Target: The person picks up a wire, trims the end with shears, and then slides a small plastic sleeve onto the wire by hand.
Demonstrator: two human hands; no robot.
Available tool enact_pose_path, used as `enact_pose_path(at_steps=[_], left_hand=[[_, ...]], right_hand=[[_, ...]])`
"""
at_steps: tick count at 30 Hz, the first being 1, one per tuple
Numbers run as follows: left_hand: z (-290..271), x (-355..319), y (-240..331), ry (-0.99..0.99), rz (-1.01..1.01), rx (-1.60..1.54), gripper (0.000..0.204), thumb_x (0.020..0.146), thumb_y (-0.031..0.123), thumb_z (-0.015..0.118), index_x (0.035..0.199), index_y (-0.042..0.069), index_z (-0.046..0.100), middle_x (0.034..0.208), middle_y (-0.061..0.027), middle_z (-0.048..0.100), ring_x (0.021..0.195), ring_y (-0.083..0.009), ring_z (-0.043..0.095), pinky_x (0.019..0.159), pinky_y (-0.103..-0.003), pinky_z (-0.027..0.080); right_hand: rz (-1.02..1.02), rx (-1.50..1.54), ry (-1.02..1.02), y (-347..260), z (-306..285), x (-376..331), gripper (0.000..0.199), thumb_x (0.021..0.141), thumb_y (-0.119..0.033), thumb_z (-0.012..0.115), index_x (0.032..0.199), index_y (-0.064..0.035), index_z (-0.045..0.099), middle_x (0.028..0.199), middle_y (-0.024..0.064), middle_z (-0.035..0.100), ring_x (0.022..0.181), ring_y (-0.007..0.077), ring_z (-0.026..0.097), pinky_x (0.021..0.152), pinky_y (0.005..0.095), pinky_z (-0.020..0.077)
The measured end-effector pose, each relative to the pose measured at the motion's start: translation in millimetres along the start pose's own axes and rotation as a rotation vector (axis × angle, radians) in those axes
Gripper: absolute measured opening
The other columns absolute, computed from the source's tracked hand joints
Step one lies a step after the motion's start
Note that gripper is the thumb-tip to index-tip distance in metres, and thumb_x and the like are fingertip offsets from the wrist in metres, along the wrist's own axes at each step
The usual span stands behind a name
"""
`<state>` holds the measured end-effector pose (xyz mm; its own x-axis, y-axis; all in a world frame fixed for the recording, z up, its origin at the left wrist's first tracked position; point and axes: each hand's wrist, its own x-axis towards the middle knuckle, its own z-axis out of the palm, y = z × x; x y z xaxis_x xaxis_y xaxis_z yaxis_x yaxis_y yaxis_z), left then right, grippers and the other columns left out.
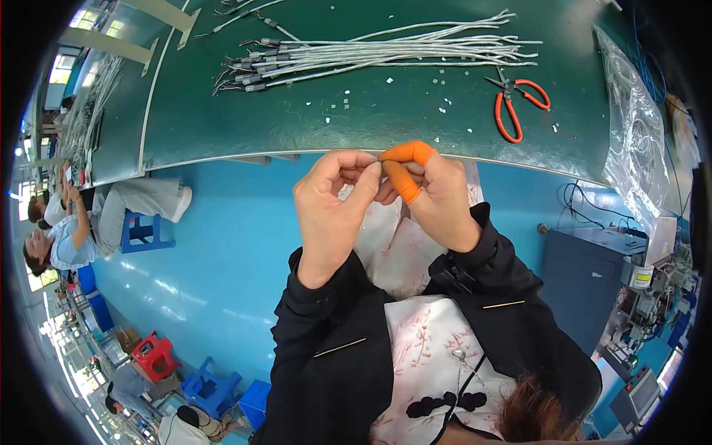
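Observation:
Just off the near edge of the green table (245, 126), my two hands meet fingertip to fingertip. My left hand (331, 204) is bare, its thumb and forefinger pinched together. Orange finger cots cover the thumb and forefinger of my right hand (443, 199), which pinches at the same spot. Whatever lies between the fingertips is too small and covered to make out. Beyond them on the table lies a bundle of silvery cables (393, 53) with dark grey sleeves and thin coloured wires at their left ends. Red-handled pliers (507, 89) rest to its right, jaws slightly apart.
Small white scraps (347, 93) are scattered over the table. A clear plastic bag (630, 126) hangs over its right end. A grey cabinet (582, 289) stands right of me. Left are a blue stool (144, 233), a red stool (156, 356) and seated people (67, 241).

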<state>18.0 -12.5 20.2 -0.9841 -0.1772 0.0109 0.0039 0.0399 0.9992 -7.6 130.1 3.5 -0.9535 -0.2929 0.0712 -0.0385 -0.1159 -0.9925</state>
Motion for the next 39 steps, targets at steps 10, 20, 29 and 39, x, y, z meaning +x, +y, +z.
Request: enact_pose_path(at_steps=[10,20,29,39], left_hand=[[4.2,-5.0,3.0,-0.074,-0.099,-0.166,0.010,0.089,0.001,0.058,0.097,-0.004,0.055,0.084,-0.0032,0.059,0.072,-0.0073,0.056,0.065,-0.022,0.047],[2.7,5.6,2.1,-0.083,-0.084,-0.164,0.009,0.092,0.004,0.054,0.099,-0.001,0.054,0.084,-0.0005,0.057,0.077,-0.0060,0.052,0.068,-0.020,0.044],[-0.7,2.0,-1.0,-0.081,0.240,0.229,0.007,0.088,0.004,0.057,0.092,-0.002,0.055,0.080,-0.0055,0.057,0.068,-0.0115,0.053,0.062,-0.026,0.044],[15.1,-1.5,-5.3,-0.229,0.070,-0.239,0.008,0.092,0.004,0.052,0.098,-0.002,0.053,0.084,-0.0029,0.058,0.073,-0.0096,0.056,0.066,-0.024,0.047]], right_hand=[[-0.074,-0.009,0.061,-4.7,6.6,-2.2,0.009,0.088,0.005,0.055,0.096,0.0070,0.057,0.077,0.0104,0.065,0.065,0.0121,0.064,0.056,0.0230,0.0522],[0.211,0.321,-0.045,-14.7,-6.8,12.2,0.014,0.089,0.000,0.053,0.101,0.0058,0.056,0.081,0.0093,0.064,0.066,0.0124,0.063,0.059,0.0242,0.0510],[-0.210,-0.422,0.044,-19.1,-0.7,4.5,0.009,0.083,0.002,0.059,0.092,0.0024,0.058,0.069,0.0041,0.062,0.063,0.0102,0.061,0.058,0.0235,0.0500],[-0.167,0.031,0.082,-9.8,-1.3,6.2,0.007,0.083,0.003,0.058,0.090,0.0020,0.056,0.073,0.0059,0.061,0.059,0.0118,0.061,0.053,0.0229,0.0484]])
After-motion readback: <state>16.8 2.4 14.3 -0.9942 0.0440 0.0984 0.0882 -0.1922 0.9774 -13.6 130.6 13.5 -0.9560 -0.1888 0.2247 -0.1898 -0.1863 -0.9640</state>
